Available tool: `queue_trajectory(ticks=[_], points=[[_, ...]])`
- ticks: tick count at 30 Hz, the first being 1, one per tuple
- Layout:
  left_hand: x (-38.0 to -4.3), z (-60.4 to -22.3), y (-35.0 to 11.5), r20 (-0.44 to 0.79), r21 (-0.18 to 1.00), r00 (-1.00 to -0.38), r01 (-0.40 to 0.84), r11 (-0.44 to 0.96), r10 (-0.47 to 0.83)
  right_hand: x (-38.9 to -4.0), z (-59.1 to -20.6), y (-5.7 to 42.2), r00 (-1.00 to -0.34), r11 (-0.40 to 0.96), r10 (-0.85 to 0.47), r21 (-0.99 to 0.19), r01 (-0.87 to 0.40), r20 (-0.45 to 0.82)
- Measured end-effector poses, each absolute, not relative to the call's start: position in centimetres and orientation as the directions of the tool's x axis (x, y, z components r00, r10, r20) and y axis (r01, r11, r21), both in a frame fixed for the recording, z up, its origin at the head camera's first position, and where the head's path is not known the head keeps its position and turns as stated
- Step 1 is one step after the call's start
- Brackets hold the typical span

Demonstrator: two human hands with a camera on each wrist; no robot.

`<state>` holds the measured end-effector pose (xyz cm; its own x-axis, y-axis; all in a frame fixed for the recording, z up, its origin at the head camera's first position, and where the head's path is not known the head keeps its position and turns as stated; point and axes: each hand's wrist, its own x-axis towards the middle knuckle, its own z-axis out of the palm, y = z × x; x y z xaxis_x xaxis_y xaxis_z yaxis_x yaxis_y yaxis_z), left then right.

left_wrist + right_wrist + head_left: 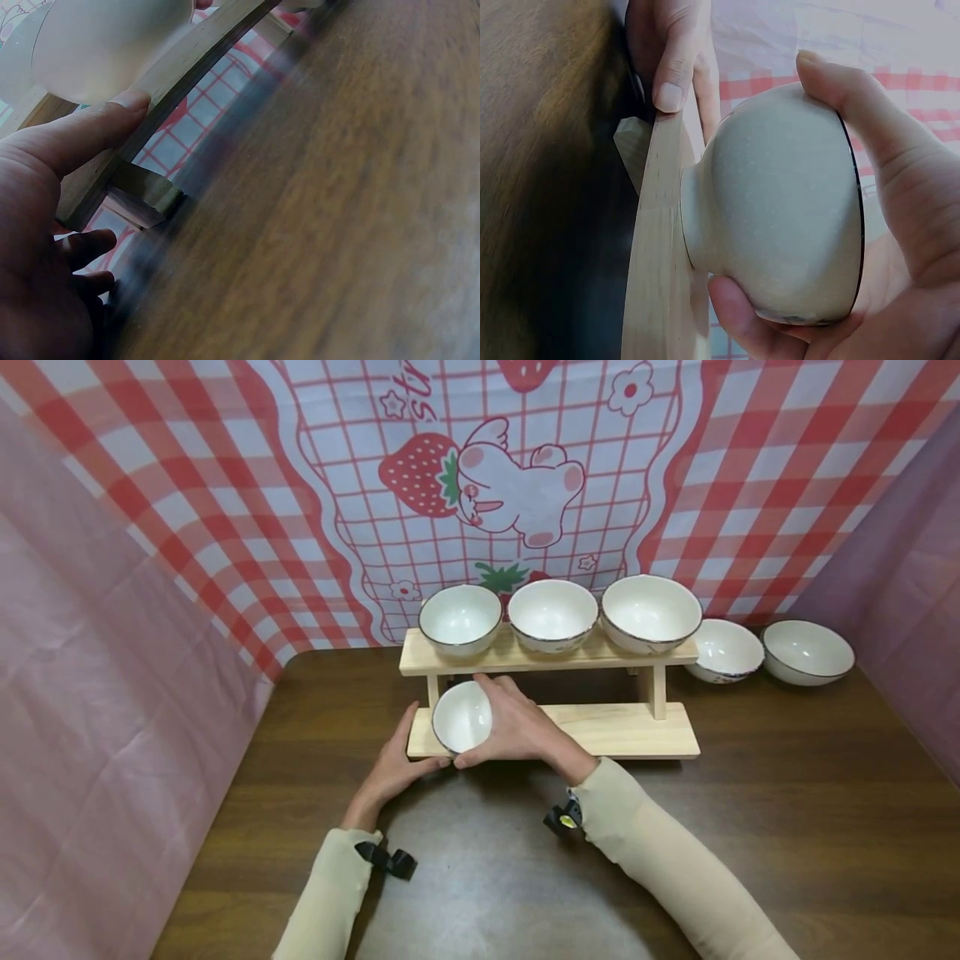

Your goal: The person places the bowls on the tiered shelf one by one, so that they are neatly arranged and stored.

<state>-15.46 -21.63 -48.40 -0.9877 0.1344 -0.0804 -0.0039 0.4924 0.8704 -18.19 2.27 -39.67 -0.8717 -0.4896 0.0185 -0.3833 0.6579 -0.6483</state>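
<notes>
My right hand [517, 724] holds a small white bowl [459, 718] with a dark rim, thumb and fingers spread around its side. In the right wrist view the foot of this bowl [780, 202] meets the lower board [660, 240] of a two-step wooden rack [615, 732]. My left hand [392, 768] grips the left end of that lower board. The left wrist view has its thumb [97, 124] along the board's front edge, close to the bowl, and other fingers beyond the end.
Three white bowls stand in a row on the upper step: left bowl [461, 620], middle bowl [553, 614], right bowl [651, 612]. Two more, a patterned bowl [726, 652] and a plain bowl [807, 652], sit on the brown table [810, 827]. A checked cloth [225, 527] hangs behind.
</notes>
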Motion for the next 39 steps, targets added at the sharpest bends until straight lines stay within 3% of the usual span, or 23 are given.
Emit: queue_trajectory(ticks=[18,39], points=[[-15.5,-48.5,-21.8,-0.086,0.87,-0.986,-0.005,0.494,0.142,-17.7,-40.2,1.1,-0.902,0.661,-0.43,-0.671,-0.336,0.028],[-15.5,-48.6,-21.8,-0.087,0.871,-0.987,-0.009,0.491,0.137,-16.9,-41.2,1.0,-0.946,0.543,-0.321,-0.809,-0.228,0.051]])
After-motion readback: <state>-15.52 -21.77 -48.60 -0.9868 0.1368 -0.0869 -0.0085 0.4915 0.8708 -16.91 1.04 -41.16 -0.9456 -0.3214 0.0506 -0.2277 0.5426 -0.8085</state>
